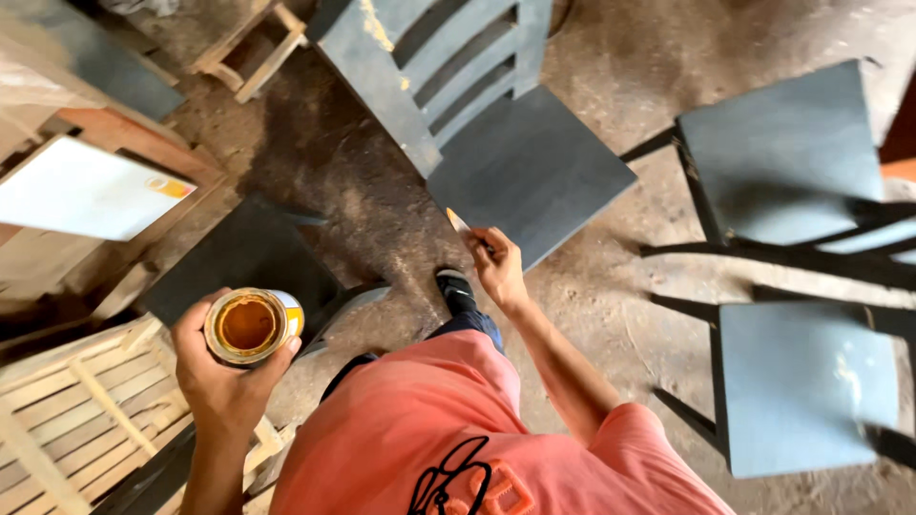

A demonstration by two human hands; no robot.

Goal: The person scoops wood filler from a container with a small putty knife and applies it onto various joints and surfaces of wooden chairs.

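My left hand [221, 381] grips an open round tin [250, 325] with orange-brown filler inside, held low at my left side. My right hand [498, 267] holds a small flat putty knife [458, 221], its blade pointing up and left. The blade is at the front edge of the dark grey chair seat [530, 172]. The chair's slatted backrest [448, 67] has patches of yellowish filler on its frame. My foot in a dark shoe [456, 288] stands on the dirt floor just below that hand.
Two more grey-seated chairs, one [782, 153] upper right and one [806, 381] lower right, stand on black legs. A dark board [239, 253] lies on the floor. A light wooden slatted frame [76, 420] sits lower left, a white panel [81, 191] at left.
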